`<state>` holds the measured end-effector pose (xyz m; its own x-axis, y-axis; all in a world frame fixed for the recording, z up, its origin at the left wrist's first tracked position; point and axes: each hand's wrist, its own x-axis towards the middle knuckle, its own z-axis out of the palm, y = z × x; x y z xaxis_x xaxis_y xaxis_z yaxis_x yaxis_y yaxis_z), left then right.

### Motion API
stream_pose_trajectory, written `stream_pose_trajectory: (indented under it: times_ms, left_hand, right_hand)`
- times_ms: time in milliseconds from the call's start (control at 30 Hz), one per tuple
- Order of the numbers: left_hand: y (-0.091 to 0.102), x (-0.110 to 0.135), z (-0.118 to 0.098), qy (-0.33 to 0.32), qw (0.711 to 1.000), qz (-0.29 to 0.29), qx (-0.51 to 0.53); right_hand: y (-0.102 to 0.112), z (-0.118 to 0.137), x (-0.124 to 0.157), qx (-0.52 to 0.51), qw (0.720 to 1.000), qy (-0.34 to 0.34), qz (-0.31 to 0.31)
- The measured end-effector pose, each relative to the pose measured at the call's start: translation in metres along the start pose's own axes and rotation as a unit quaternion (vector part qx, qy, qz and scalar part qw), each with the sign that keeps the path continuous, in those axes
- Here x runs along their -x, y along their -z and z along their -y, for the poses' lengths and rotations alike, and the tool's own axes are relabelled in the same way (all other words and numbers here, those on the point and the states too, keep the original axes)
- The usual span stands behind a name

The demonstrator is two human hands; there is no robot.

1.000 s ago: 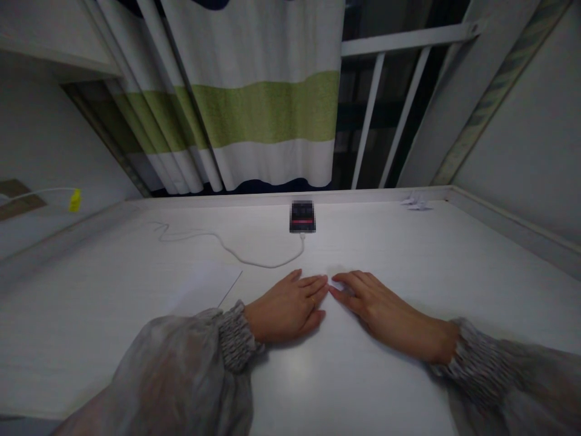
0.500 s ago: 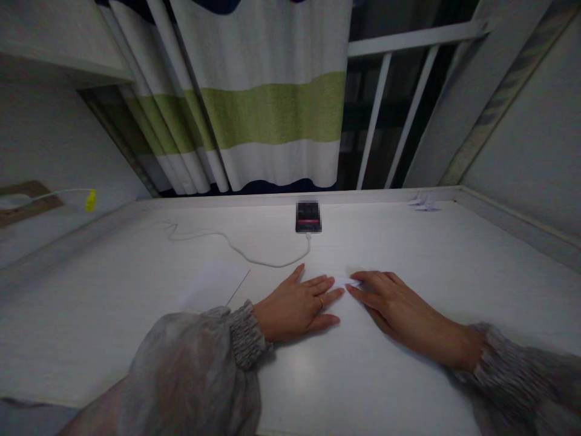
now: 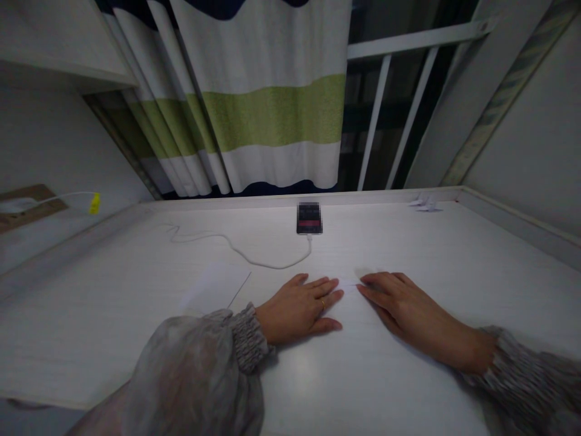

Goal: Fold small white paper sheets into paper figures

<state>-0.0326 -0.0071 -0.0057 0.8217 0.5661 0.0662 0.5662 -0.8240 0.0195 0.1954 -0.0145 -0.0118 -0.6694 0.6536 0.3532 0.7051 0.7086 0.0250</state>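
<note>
L hand flat, fingers spread, tips on small wht paper on worktop. R hand narrow at paper's R end; can't tell if gripping. Phone w/ cable beyond.

Illumination is dim and grey, darkening toward the corners. The table shows one soft glare patch near its front and faint shadows under the sleeves. Wide-angle distortion stretches the edges; the phone appears pixelated.
</note>
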Motion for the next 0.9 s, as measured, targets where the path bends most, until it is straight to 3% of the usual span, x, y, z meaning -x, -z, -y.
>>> stream_pose_trajectory:
  times_ms: [167,367,533,667,900]
  left_hand:
    - [-0.001,-0.001,0.001,-0.005,1.000,-0.006,0.002]
    - [-0.001,-0.003,0.001,-0.003,1.000,-0.003,0.003]
    - [0.000,-0.004,0.001,-0.006,1.000,-0.009,-0.005]
    - [-0.001,-0.004,0.000,-0.007,1.000,-0.013,-0.004]
    - [0.001,-0.004,-0.003,0.003,1.000,0.002,-0.002]
  right_hand:
    - [-0.001,-0.005,0.002,-0.035,0.999,-0.013,-0.017]
    - [-0.002,-0.006,-0.002,-0.094,0.991,-0.032,-0.091]
    - [-0.003,-0.001,-0.010,-0.151,0.988,-0.034,-0.014]
    - [-0.004,-0.001,-0.012,-0.123,0.991,-0.005,0.042]
    - [-0.008,-0.001,-0.009,-0.067,0.996,0.035,0.052]
